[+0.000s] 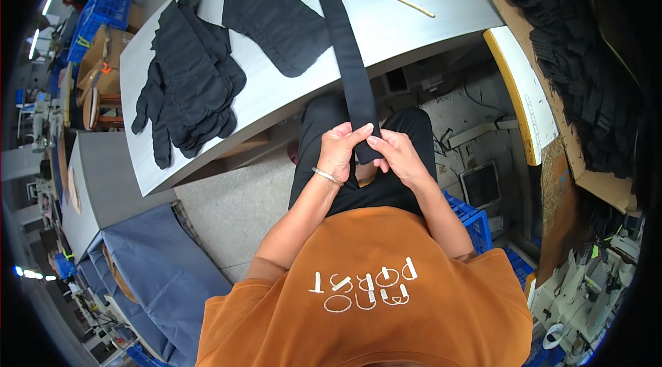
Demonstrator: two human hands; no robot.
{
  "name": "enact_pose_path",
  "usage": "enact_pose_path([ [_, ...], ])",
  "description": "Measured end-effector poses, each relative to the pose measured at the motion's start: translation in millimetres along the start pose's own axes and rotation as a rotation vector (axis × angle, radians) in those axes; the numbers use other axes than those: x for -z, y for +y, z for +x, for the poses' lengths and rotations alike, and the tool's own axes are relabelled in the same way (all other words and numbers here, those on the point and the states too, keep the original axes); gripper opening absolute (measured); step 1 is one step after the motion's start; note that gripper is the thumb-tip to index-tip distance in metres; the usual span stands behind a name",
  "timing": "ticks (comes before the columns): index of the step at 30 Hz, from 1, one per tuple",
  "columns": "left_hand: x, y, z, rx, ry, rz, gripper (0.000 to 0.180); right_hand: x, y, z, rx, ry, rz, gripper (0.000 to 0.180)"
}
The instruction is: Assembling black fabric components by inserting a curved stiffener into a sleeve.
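Observation:
A long black fabric strip (349, 56) with a rounded far end runs from the white table down to my lap. Both hands pinch its near end, thumbs on top and close together. My left hand (339, 151), with a bracelet at the wrist, grips the strip's left edge. On the right edge, my right hand (398, 154) has its thumb and fingers closed on the cloth. Left of the strip, a flat stack of black fabric pieces (272, 22) lies on the table. Farther left is a looser heap of black fabric pieces (189, 81).
A thin tool with a pale handle (412, 5) lies on the white table (407, 39). At the right stands a cardboard box (600, 186) full of black strips, beside a yellow-edged white board (525, 94). Blue crates (469, 222) sit low right; blue-grey cloth (155, 263) hangs at left.

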State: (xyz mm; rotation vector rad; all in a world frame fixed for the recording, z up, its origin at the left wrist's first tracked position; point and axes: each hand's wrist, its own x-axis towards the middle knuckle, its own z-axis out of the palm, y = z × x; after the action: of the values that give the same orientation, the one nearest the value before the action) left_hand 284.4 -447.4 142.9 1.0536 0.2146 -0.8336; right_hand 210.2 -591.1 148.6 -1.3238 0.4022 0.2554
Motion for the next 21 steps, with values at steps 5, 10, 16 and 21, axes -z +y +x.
enact_pose_path([
  [5,-23,12,0,0.040,-0.098,-0.059,0.022,16,3,-16,-0.074,-0.035,-0.103,0.027],
  [10,-23,49,22,-0.136,-0.135,0.019,0.025,15,4,-47,0.019,-0.030,-0.285,0.030],
  [16,-19,144,27,-0.456,0.023,-0.025,0.024,35,50,-71,-0.048,-0.004,-0.429,0.029],
  [21,-30,171,-12,-0.641,-0.061,-0.095,0.028,44,60,-61,-0.081,0.100,-0.537,0.023],
])
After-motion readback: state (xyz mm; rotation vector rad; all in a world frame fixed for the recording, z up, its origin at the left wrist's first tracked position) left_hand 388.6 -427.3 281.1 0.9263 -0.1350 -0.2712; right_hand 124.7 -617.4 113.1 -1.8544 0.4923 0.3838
